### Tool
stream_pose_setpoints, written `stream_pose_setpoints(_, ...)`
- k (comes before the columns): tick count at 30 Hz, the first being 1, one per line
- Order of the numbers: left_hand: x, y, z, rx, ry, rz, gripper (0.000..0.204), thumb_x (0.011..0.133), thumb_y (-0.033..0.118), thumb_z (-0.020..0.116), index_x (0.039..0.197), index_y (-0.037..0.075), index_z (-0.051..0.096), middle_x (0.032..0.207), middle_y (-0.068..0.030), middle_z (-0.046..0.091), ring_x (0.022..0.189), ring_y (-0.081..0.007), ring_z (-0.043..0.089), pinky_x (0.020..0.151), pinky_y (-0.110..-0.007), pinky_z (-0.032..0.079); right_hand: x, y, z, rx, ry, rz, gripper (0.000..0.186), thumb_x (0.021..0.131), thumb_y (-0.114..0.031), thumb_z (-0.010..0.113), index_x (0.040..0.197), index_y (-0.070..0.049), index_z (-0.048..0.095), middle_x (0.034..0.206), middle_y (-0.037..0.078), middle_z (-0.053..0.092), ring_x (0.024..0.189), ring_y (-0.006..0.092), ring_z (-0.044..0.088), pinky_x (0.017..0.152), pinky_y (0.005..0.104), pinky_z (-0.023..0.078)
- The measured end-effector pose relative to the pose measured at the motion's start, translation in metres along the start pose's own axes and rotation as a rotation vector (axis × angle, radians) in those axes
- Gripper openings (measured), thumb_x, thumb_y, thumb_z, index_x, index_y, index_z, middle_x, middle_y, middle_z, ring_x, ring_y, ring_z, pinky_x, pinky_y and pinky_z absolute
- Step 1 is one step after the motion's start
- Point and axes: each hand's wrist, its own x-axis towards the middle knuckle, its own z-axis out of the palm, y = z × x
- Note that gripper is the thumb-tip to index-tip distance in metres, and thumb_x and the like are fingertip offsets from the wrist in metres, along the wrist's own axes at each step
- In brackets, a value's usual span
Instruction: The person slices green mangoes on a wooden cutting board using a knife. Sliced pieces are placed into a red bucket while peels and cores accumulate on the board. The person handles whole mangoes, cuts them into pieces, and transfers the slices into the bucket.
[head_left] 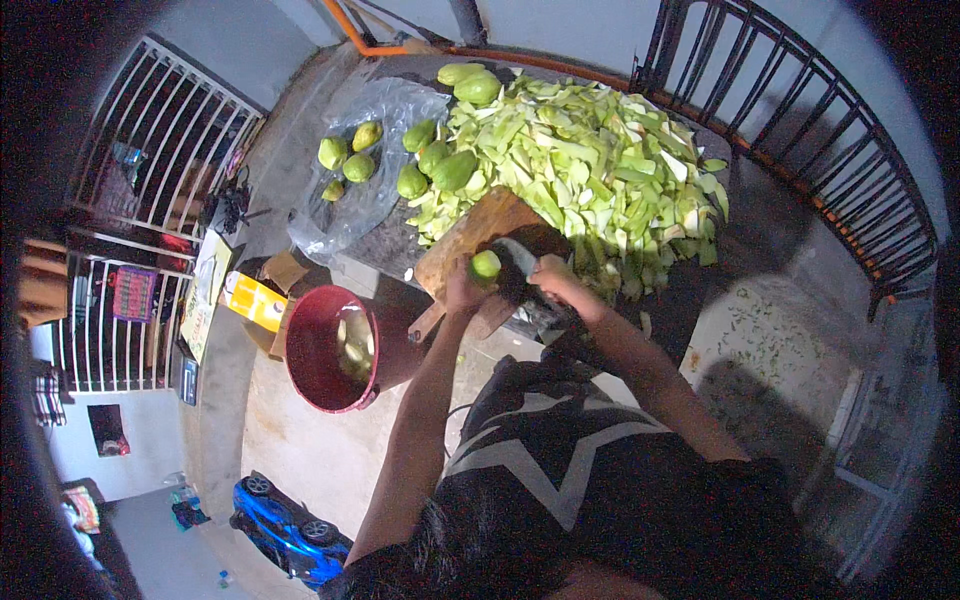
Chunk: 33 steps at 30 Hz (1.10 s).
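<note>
My left hand (pixel 463 291) is closed around a green papaya (pixel 486 264), whose rounded end shows above the fingers. It is held over the near part of a worn wooden board (pixel 470 236). In my right hand (pixel 556 281) is the handle of a knife; its broad grey blade (pixel 516 257) points toward the fruit. Whether the edge touches the papaya I cannot tell. Beyond the board spreads a big heap of pale green peelings (pixel 590 165). Several whole green papayas (pixel 452 171) lie left of the heap.
A red bucket (pixel 300 350) with pale peeled pieces in liquid stands left of my left forearm. Behind it is a yellow-and-brown carton (pixel 256 302). More fruits lie on a clear plastic sheet (pixel 385 205). A black metal railing (pixel 800 120) leans at the far right. A blue toy car (pixel 285 530) is at lower left.
</note>
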Motion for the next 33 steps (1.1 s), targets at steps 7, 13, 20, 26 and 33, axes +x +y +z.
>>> stream_pose_setpoints(7,-0.005,-0.016,-0.008,-0.974,-0.011,0.145,0.066,0.062,0.0,0.075,0.117,0.007,0.039,0.107,-0.0056,0.051,0.098,-0.018,0.05,0.087,-0.031,0.043,-0.001,0.003,-0.016,-0.408,0.379,-0.232,0.029,0.074,-0.022,0.067,0.078,0.002,0.051,0.067,0.015,0.055,0.063,0.029,0.057,0.058,0.0402,0.044)
stream_pose_setpoints(13,-0.032,-0.002,-0.03,-0.91,-0.011,0.025,0.067,0.063,0.004,0.075,0.119,0.007,0.039,0.107,-0.0074,0.049,0.1,-0.0198,0.05,0.089,-0.032,0.042,-0.052,-0.051,0.017,-0.322,0.309,-0.385,0.028,0.076,-0.024,0.065,0.082,0.0,0.053,0.069,0.017,0.059,0.067,0.0341,0.06,0.058,0.0427,0.045)
stream_pose_setpoints(20,-0.032,-0.008,-0.025,-0.268,0.277,0.044,0.07,0.061,0.027,0.079,0.117,0.004,0.046,0.111,-0.0195,0.047,0.102,-0.0365,0.049,0.088,-0.042,0.041,-0.068,-0.052,0.048,-0.58,0.379,-0.499,0.023,0.08,-0.021,0.061,0.085,-0.002,0.05,0.072,0.018,0.059,0.072,0.0349,0.061,0.06,0.0441,0.047)
stream_pose_setpoints(26,-0.037,-0.02,-0.02,-0.236,0.288,-0.025,0.068,0.06,0.017,0.078,0.119,0.008,0.046,0.108,-0.0184,0.048,0.102,-0.0362,0.048,0.088,-0.042,0.041,-0.077,-0.055,0.054,-0.534,0.279,-0.481,0.02,0.08,-0.019,0.06,0.085,-0.003,0.048,0.067,0.017,0.057,0.07,0.038,0.059,0.057,0.0453,0.045)
stream_pose_setpoints(33,-0.049,-0.025,-0.014,-0.338,0.236,0.046,0.072,0.059,0.009,0.075,0.121,-0.002,0.041,0.11,-0.0222,0.047,0.104,-0.0394,0.047,0.09,-0.043,0.04,-0.106,-0.074,0.051,-0.56,0.189,-0.451,0.016,0.078,-0.014,0.058,0.086,-0.005,0.047,0.068,0.019,0.056,0.07,0.0408,0.057,0.057,0.0483,0.043)
